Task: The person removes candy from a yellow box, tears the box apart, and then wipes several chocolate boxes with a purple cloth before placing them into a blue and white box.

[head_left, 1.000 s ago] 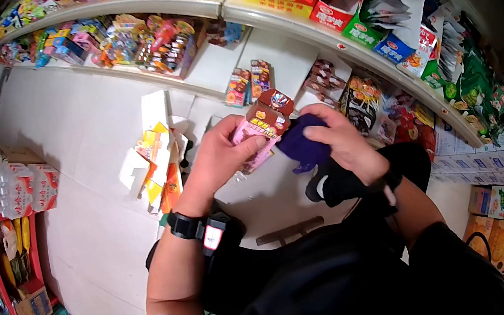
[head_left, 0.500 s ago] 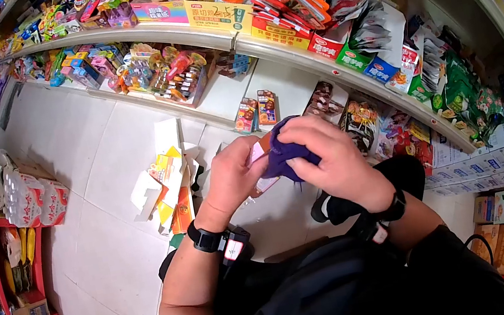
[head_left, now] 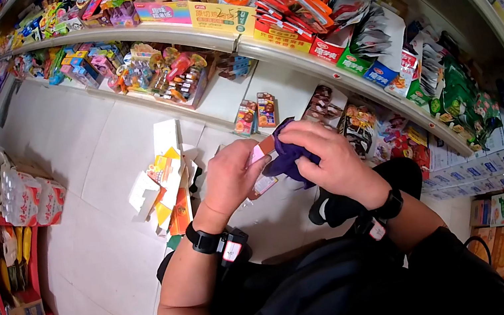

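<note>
My left hand (head_left: 228, 174) is closed around a small pink and brown box (head_left: 267, 145), whose far end points up and right. Most of the box is hidden behind my fingers. In my right hand (head_left: 336, 157) is a dark purple cloth (head_left: 291, 156), bunched between the fingers and touching or very close to the box's end. Just past my hands, two small packets (head_left: 266, 109) with brown and orange prints lie on the bottom shelf. Flattened cardboard (head_left: 169, 179) in white, yellow and orange is piled on the floor left of my left hand.
A curved shelf edge (head_left: 288, 56) with snack packets in display boxes runs overhead. The bottom shelf bears a tray of toy-like sweets (head_left: 174, 77) and dark packets (head_left: 323, 104). A red rack (head_left: 38, 263) stands left, cartons (head_left: 503, 207) right. My bent legs are close below.
The purple cloth has shifted slightly right along the box, so more of the box's brown part shows. Both hands stay in nearly the same place.
</note>
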Available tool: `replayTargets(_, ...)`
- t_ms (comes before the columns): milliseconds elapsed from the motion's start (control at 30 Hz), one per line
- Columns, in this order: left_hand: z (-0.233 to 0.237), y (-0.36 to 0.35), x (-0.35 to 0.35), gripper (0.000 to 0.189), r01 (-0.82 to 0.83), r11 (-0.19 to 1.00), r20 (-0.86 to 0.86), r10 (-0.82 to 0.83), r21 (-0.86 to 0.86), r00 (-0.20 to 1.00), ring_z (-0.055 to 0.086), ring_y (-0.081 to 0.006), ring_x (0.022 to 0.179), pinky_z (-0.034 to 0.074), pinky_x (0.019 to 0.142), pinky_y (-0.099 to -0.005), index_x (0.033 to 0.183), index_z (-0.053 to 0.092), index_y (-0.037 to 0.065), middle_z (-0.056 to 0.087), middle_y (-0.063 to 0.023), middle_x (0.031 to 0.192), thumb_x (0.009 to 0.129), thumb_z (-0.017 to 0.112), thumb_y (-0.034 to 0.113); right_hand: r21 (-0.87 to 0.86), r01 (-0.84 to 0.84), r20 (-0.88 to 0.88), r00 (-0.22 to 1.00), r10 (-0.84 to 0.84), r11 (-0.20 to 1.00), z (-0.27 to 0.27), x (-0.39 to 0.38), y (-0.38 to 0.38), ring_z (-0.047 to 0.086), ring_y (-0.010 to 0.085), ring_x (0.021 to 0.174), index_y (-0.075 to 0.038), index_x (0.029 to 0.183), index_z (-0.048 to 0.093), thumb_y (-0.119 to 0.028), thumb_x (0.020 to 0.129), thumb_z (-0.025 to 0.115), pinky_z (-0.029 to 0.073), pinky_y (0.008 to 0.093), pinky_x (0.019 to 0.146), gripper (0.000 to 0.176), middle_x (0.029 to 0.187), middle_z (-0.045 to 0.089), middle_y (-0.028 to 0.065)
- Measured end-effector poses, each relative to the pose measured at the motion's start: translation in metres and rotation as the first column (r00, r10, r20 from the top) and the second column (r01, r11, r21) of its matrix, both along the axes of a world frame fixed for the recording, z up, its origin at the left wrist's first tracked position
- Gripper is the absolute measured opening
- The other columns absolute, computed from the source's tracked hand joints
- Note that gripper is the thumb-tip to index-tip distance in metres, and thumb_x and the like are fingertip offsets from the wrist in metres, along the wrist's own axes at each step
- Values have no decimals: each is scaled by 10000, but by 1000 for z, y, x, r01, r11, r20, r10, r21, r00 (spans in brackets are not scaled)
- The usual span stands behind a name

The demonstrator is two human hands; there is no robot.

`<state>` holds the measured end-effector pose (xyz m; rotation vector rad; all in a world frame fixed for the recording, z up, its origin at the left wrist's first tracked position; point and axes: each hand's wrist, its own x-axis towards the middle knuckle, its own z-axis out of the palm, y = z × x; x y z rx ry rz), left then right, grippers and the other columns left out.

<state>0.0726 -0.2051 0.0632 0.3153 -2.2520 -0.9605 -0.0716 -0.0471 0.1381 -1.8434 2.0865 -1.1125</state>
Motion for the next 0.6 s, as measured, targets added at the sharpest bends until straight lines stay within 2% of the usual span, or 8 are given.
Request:
replayTargets(133,-1,4,-3,266,12,1000,35,-12,-11,999,641,-303,734,516,660,-395,967,643,73,650,-94,813,769,796,166,15,40,104,994,-41,999,-2,-1,6,645,324,1045,-41,1185,627,-28,827,602,531,377,900,360,1209,627,129)
replayTargets(267,-4,4,-7,274,23,995,10,-22,-97,1000,646,-305,736,519,649,-387,985,650,67,655,-105,832,778,801,162,63,72,35,997,-74,995,-4,-7,11,640,326,1049,-31,1181,628,-39,838,588,520,366,910,345,1197,625,137)
replayTargets(367,-3,3,-6,290,29,993,27,-26,-117,999,655,-307,755,525,661,-373,1014,657,59,667,-118,873,784,808,150,63,86,164,982,-95,994,-23,-20,14,632,324,1056,-19,1181,628,-40,833,582,507,350,920,352,1186,624,140)
replayTargets(433,2,4,-7,298,24,992,21,-21,-127,1000,656,-313,776,527,678,-374,1019,654,55,672,-123,894,780,810,139,150,131,226,960,-163,980,-41,-33,16,629,310,1067,-8,1174,632,-32,820,580,493,328,928,359,1174,628,140)
replayTargets(467,6,4,-7,304,20,994,-9,-21,-104,1000,657,-320,799,527,697,-376,1020,652,49,677,-125,917,775,812,130,200,127,319,929,-187,972,-46,-37,17,634,259,1066,10,1164,637,-9,812,578,477,309,949,357,1158,640,128)
replayTargets(500,8,3,-7,310,15,997,-39,-18,-80,999,658,-326,822,527,715,-378,1022,650,44,682,-128,939,770,814,120,197,130,320,928,-189,972,-50,-40,20,634,259,1066,10,1164,637,-9,812,578,477,309,949,357,1158,640,128)
replayTargets(567,7,1,-6,315,-5,998,-15,4,-55,1000,659,-334,846,526,730,-378,1028,644,37,686,-130,958,768,811,103,98,180,561,803,-204,979,-54,-38,23,624,215,1064,23,1153,640,11,815,575,461,301,969,344,1142,647,111)
replayTargets(600,5,0,-6,312,-18,997,-19,16,-78,1000,659,-334,846,527,730,-378,1032,644,39,684,-131,960,771,806,96,17,197,610,775,-166,980,-44,-33,24,612,197,1067,29,1143,646,22,822,574,452,303,982,329,1150,640,94)
